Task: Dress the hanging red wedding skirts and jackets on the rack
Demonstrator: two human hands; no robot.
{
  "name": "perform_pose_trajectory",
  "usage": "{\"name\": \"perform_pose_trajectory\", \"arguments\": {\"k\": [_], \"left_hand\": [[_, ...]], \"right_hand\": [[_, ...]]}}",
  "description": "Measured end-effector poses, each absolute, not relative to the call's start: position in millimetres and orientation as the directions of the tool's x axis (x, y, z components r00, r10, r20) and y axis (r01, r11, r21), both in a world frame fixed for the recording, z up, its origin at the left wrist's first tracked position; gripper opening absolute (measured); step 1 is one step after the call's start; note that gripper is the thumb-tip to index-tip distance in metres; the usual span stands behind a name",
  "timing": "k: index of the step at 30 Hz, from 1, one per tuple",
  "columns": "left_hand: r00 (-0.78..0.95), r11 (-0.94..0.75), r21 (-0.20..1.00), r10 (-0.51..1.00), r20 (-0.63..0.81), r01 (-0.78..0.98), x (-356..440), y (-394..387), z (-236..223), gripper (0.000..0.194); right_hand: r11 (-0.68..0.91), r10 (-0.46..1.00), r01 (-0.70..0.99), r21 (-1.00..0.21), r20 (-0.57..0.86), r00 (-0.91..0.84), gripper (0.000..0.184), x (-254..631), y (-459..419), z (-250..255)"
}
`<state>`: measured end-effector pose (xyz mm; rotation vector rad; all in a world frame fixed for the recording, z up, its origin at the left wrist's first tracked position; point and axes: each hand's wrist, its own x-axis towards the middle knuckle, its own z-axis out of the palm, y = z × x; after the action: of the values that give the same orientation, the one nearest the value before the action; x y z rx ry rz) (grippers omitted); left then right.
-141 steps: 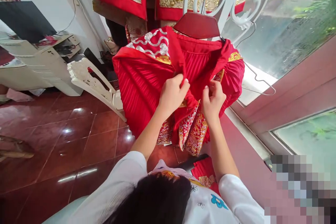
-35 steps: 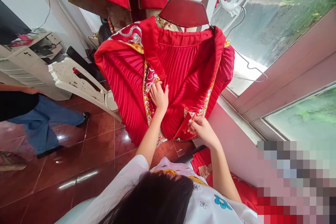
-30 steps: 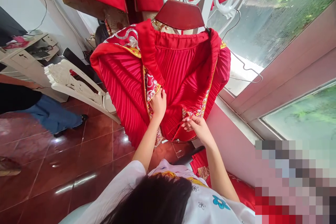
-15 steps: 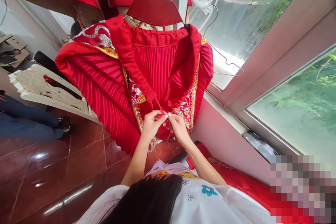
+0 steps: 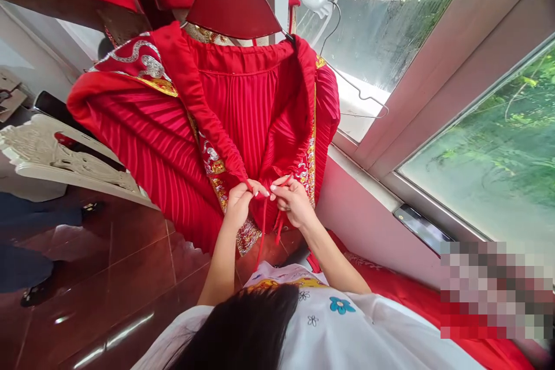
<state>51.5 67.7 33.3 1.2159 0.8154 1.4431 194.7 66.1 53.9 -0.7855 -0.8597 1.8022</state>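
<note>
Pinching perhaps two red cords (image 5: 263, 225) of one garment (image 5: 147, 139) with two hands (image 5: 238, 202) (image 5: 296, 202)

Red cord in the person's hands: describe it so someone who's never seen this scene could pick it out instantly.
Find the big red pleated garment hanging by the window. Follow its gathered edge down to where the left hand and right hand nearly meet, gripping the cord. Unlike the pleats and embroidered trim nearby, it is thin and plain, with loose lengths dangling.
</note>
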Motion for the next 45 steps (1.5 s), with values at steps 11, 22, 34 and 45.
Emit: {"name": "perform_pose_trajectory", "arguments": {"k": [11, 22, 34, 45], "left_hand": [[-0.057, -0.187, 0.935, 0.982, 0.178, -0.301, 53.8, 62.1, 37.7, 0.02], [0.102, -0.045, 0.967, 0.992, 0.072, -0.251, 50.0, 61.5, 37.5, 0.035], [0.075, -0.042, 0.974, 0.995, 0.06, -0.223, 49.2, 61.8, 36.3, 0.038], [0.056, -0.04, 0.977, 0.997, 0.053, -0.21, 48.8, 59.4, 40.6, 0.036]], "right_hand": [[-0.392, 0.873, -0.586, -0.709, -0.087, -0.48, 0.034, 192.7, 64.2, 62.1], [-0.218, 0.943, -0.463, -0.859, -0.063, -0.327, 0.032, 189.3, 64.3, 61.5], [0.084, 0.972, -0.098, -0.992, 0.104, -0.212, 0.018, 191.4, 64.1, 56.4], [0.189, 0.969, 0.136, -0.972, 0.162, -0.189, 0.015, 192.7, 66.0, 61.7]]}}
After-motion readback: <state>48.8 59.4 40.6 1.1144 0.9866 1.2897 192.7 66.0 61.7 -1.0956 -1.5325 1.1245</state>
